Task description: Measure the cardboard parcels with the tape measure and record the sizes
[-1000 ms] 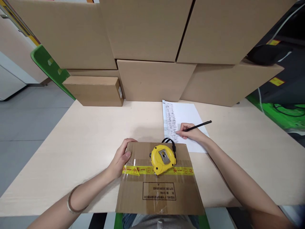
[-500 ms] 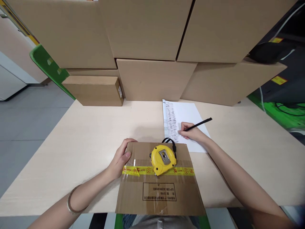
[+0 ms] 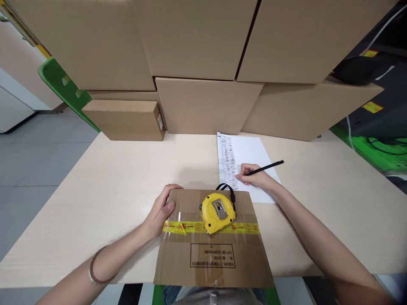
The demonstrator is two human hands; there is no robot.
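Note:
A flat cardboard box (image 3: 219,258) sealed with yellow printed tape lies at the near edge of the table (image 3: 114,186). A yellow tape measure (image 3: 218,212) with a black strap rests on top of it. My left hand (image 3: 160,212) grips the box's far left corner, thumb on the top face. My right hand (image 3: 256,177) holds a black pen (image 3: 265,167), with its tip on a white printed sheet (image 3: 244,161) just beyond the box.
Several large cardboard boxes (image 3: 203,63) are stacked along the table's far side, with a small flat one (image 3: 125,120) at the left. A green frame (image 3: 63,89) stands at the left; dark equipment with cables (image 3: 378,110) is at the right.
The pen and my right hand shifted very slightly on the sheet. My left hand and the box stayed put.

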